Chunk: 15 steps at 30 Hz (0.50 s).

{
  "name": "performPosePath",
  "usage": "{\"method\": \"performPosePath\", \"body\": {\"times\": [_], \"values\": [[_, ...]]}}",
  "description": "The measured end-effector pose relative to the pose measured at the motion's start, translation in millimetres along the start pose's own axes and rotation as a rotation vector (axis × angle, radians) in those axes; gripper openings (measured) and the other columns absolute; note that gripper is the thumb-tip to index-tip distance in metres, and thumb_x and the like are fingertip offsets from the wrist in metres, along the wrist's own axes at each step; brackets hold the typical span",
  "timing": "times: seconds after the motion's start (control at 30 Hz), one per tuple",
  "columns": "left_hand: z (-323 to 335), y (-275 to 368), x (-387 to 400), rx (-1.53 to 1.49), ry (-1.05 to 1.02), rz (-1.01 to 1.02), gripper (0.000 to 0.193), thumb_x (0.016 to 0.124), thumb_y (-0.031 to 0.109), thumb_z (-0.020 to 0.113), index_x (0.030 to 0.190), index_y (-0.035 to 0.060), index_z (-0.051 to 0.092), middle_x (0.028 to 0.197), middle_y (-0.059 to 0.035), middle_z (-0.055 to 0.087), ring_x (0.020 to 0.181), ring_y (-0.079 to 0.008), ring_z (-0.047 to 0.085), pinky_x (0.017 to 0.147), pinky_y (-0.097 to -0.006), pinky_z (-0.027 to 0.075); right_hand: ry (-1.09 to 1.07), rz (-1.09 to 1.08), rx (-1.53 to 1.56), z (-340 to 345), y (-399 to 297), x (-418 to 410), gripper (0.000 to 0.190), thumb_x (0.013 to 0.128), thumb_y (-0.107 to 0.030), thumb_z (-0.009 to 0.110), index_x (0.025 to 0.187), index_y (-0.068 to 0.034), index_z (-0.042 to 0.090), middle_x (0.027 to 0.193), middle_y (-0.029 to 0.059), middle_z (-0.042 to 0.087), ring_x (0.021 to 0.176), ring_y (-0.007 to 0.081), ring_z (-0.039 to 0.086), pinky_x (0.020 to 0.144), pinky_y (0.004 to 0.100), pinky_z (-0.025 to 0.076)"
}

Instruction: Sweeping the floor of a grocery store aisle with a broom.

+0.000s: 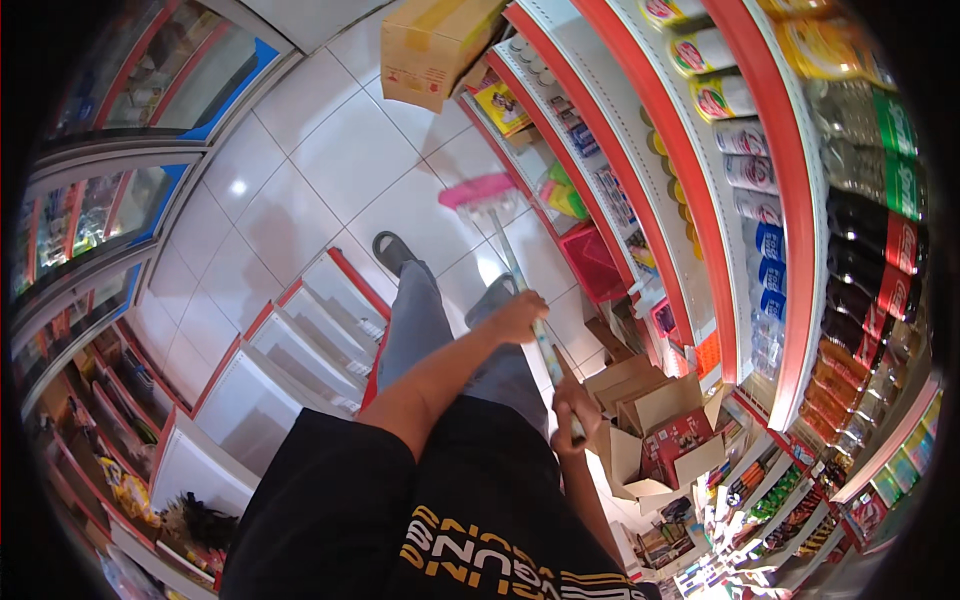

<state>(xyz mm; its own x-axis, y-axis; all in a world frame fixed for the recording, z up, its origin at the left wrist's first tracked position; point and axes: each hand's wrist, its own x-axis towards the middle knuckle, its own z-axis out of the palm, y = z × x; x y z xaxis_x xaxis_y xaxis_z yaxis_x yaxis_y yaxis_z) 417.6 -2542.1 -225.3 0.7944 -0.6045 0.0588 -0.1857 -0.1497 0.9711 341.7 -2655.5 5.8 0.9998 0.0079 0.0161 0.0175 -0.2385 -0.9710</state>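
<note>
A broom with pink bristles (476, 190) and a pale head reaches out ahead of me over white floor tiles (358, 157). Its light patterned handle (511, 251) slopes back toward my body. Partway along the handle, my left hand (523, 315) is wrapped around it. Closer to my torso, my right hand (577, 416) grips it near the top end. The bristles look slightly blurred and lie close to the foot of the right-hand shelving. Whether they press on the floor I cannot tell.
Red-edged shelves (667, 150) with cans and bottles curve along my right. A taped cardboard box (431, 52) stands ahead, and an opened carton (634, 420) sits to my right. White shelving (262, 397) is close on my left, near glass doors (105, 202). A pink basket (592, 259) rests low.
</note>
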Motion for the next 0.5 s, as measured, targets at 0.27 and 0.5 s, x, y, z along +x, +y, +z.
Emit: {"method": "performPosePath", "body": {"times": [0.27, 0.5], "values": [[37.7, 112.0, 38.9, 0.218, -0.25, -0.062, 0.032, 0.052, 0.012, 0.068, 0.082, 0.0021, 0.066, 0.086, -0.014, 0.064, 0.096, -0.035, 0.059, 0.089, -0.0408, 0.049, 0.247, -0.04, 0.113, -79.9, -64.8, -13.4, 0.036, 0.09, -0.024, 0.06, 0.064, -0.004, 0.047, 0.058, 0.007, 0.049, 0.053, 0.0184, 0.047, 0.056, 0.0366, 0.039], [-40.7, 112.3, -12.1, 0.374, 0.169, -0.076, 0.02, 0.054, 0.019, 0.071, 0.062, 0.0066, 0.059, 0.073, -0.0129, 0.06, 0.078, -0.0369, 0.059, 0.075, -0.047, 0.048, -0.089, -0.205, 0.243, -63.5, -54.0, -4.4, 0.023, 0.089, -0.016, 0.055, 0.073, 0.001, 0.056, 0.07, 0.0127, 0.059, 0.064, 0.0281, 0.059, 0.068, 0.0448, 0.05]]}}
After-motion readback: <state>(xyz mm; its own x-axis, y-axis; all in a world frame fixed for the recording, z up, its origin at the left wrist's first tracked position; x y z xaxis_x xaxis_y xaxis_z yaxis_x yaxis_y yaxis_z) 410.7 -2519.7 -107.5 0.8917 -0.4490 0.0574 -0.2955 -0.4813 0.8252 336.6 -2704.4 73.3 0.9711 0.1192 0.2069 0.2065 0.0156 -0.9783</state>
